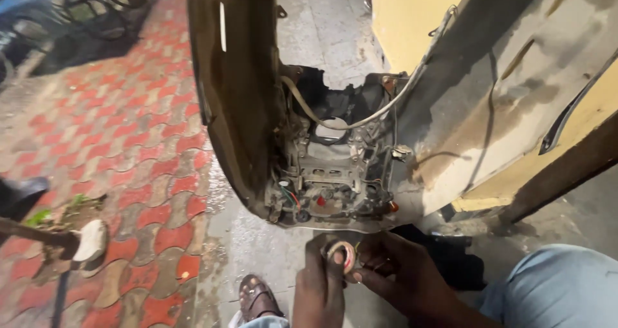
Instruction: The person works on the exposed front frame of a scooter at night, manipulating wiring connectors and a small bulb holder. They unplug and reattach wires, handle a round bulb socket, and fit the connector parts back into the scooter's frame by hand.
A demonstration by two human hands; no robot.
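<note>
Hands meet low in the head view: the left hand (320,289) and the right hand (402,276) both pinch a small roll of tape (339,254), fingers closed on its rim. It sits just below the scooter's opened front body (322,167), whose wiring (291,197) is exposed, above wet pavement (248,238).

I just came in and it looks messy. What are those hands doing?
A person sits low on wet ground in front of an opened-up scooter body with wires and dirty parts showing. Both hands hold one small round roll, like tape: the left hand grips it from below, and the right hand pinches its edge.
</note>
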